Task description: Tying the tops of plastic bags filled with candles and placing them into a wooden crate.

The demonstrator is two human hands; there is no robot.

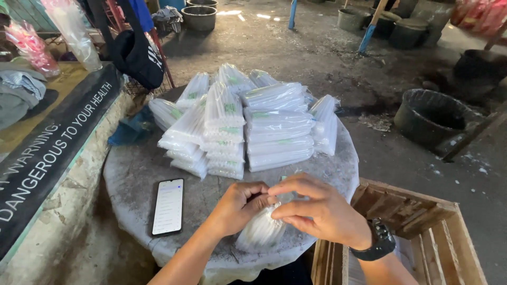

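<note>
My left hand point(238, 206) and my right hand point(317, 208) meet over the near edge of a round stone table point(132, 174). Both pinch the top of a clear plastic packet of white sticks point(261, 232), which lies under my hands and points towards me. My right wrist carries a black watch point(377, 243). Behind my hands stands a pile of similar filled packets point(237, 124), stacked in several layers in the middle of the table.
A phone with a lit screen point(168, 207) lies on the table's left part. A wooden crate point(417, 237) stands at the right of the table. A black banner point(47, 153) runs along the left. Dark tubs point(433, 113) and buckets point(198, 17) stand on the floor beyond.
</note>
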